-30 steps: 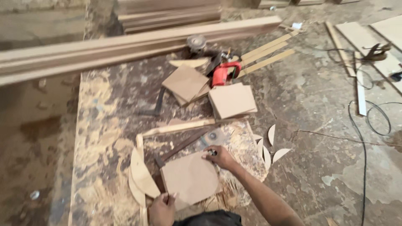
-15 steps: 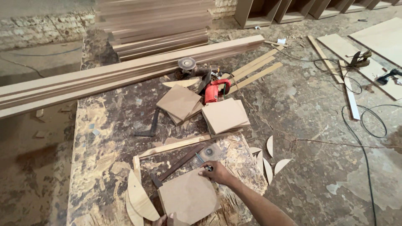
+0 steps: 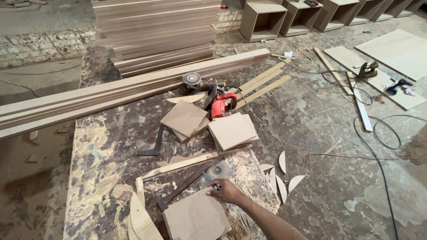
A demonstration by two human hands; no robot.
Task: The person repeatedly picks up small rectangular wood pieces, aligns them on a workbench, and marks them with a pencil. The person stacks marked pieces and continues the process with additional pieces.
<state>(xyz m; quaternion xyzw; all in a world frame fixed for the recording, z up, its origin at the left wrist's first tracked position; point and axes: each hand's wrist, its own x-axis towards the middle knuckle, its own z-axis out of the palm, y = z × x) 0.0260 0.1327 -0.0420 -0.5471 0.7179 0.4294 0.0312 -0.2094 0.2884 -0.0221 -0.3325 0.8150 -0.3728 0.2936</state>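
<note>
Head view looks down on a worn chipboard table [image 3: 102,178], with a stack of long boards [image 3: 133,89] lying across its far edge. Nearer the middle sit two piles of square board pieces [image 3: 231,131], and beside them a red power cutter [image 3: 222,104]. Close to the near edge lies the square board piece [image 3: 195,218], flat on the table, with a dark ruler [image 3: 184,184] just beyond it. The right hand [image 3: 227,192] rests at that board's far corner, its fingers [image 3: 213,190] pinched narrowly around a pencil [image 3: 209,179]. The left hand is out of view. This looks like the marking step; a clean line would call for the ruler to be laid against the board.
</note>
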